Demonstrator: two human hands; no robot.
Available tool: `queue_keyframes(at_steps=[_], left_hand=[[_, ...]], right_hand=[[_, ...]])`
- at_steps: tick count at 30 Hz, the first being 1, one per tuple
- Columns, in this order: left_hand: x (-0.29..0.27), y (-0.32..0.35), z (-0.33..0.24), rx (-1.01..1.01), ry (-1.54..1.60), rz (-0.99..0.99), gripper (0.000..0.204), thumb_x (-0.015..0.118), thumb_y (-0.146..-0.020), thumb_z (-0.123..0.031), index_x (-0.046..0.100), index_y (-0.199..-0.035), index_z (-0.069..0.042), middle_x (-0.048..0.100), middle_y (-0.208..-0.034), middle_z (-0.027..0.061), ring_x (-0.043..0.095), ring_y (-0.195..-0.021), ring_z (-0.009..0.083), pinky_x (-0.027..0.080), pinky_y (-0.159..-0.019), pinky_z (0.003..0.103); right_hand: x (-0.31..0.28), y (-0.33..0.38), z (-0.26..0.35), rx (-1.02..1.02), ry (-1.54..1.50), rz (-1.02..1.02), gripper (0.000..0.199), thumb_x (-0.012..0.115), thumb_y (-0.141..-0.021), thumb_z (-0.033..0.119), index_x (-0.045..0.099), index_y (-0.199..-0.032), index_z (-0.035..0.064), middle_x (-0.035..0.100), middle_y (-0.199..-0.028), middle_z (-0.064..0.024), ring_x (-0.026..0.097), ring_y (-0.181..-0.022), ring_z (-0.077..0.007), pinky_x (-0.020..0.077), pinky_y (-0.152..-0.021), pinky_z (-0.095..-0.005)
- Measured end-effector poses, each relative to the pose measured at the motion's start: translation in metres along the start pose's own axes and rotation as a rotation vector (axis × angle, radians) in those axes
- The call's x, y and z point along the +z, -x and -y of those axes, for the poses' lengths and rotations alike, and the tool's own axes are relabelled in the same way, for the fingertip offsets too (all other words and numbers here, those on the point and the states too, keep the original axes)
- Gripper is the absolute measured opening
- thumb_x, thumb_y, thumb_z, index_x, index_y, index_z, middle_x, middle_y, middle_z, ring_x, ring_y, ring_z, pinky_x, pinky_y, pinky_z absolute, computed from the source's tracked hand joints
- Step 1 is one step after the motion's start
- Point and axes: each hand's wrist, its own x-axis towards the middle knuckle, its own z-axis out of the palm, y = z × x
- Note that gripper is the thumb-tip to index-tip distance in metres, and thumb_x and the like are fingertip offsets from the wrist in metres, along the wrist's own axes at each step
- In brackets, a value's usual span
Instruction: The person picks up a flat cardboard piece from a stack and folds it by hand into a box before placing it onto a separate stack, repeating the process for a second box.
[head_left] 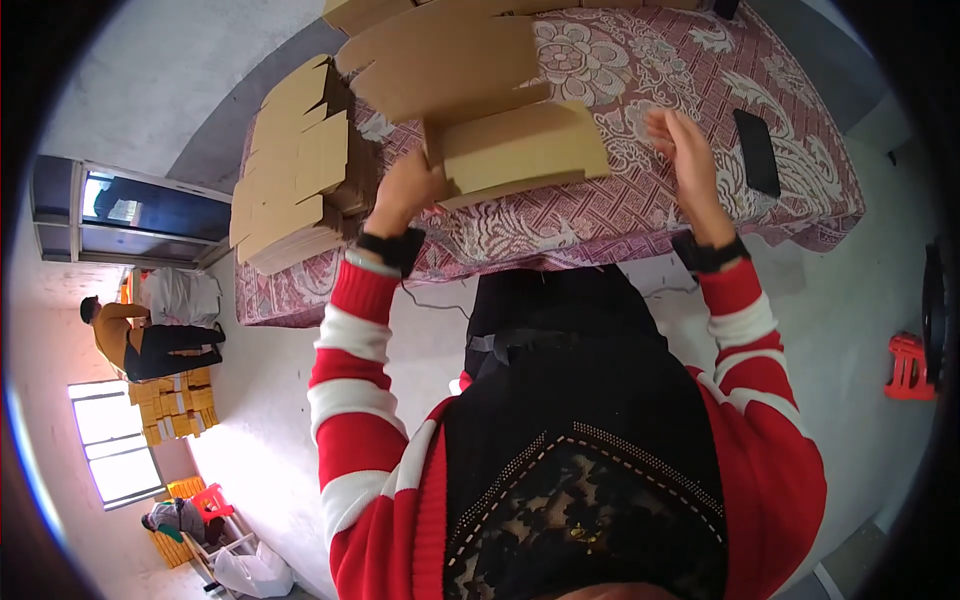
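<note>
A brown cardboard box (pixel 520 150), partly folded, sits on the patterned tablecloth in front of me. Its large lid flap (pixel 450 55) stands up on the far side. My left hand (pixel 408 188) grips the box's left end, its fingers closed at the corner; the fingertips are partly hidden. Off the box's right end, my right hand (pixel 688 160) is raised over the cloth with its fingers stretched out and nothing in it. Dark bands circle both wrists.
Flat cardboard blanks (pixel 295 170) are stacked at the table's left, with more cardboard (pixel 365 12) along the far edge. A black phone-like slab (pixel 757 152) lies at right on the tablecloth (pixel 640 215). A red stool (pixel 908 368) stands far right. Two people (pixel 140 335) are off to the left.
</note>
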Motion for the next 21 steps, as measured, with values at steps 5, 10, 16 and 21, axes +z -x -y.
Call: queue_keyframes(at_steps=[5,10,16,21], left_hand=[[0.019,0.056,-0.022,0.007,0.187,-0.233,0.060,0.057,-0.083,-0.018,0.043,-0.137,0.004,0.071,-0.091,0.0255,0.072,-0.079,0.0359,0.057,-0.075,0.046],[0.048,0.095,-0.058,-0.116,0.632,-0.108,0.071,0.063,-0.083,-0.018,0.032,-0.142,0.008,0.070,-0.082,0.0177,0.070,-0.065,0.0229,0.056,-0.066,0.033],[0.063,0.111,-0.046,-0.078,0.789,0.015,0.069,0.069,-0.086,-0.004,0.031,-0.143,0.005,0.068,-0.092,0.0145,0.068,-0.072,0.0166,0.055,-0.062,0.027],[0.056,0.068,-0.016,0.148,0.953,-0.486,0.067,0.078,-0.081,-0.011,0.040,-0.134,0.004,0.066,-0.093,0.0065,0.065,-0.083,0.0133,0.052,-0.067,0.029]], right_hand=[[-0.005,0.041,-0.028,0.063,0.339,0.098,0.037,0.050,-0.105,0.026,0.055,-0.132,0.0018,0.065,-0.112,-0.0071,0.063,-0.097,-0.0124,0.0491,-0.083,-0.0266],[0.047,0.044,-0.035,-0.029,0.388,0.090,0.052,0.057,-0.101,0.028,0.042,-0.143,0.0011,0.055,-0.128,-0.0169,0.059,-0.109,-0.0240,0.0484,-0.090,-0.0333],[0.064,0.025,-0.037,-0.216,0.761,0.022,0.078,0.073,-0.089,0.025,0.029,-0.148,-0.0016,0.046,-0.136,-0.0261,0.045,-0.129,-0.0378,0.0400,-0.106,-0.0440],[0.061,0.015,-0.032,-0.210,0.730,0.098,0.088,0.075,-0.084,0.020,0.021,-0.151,-0.0017,0.043,-0.139,-0.0272,0.043,-0.131,-0.0389,0.0367,-0.110,-0.0443]])
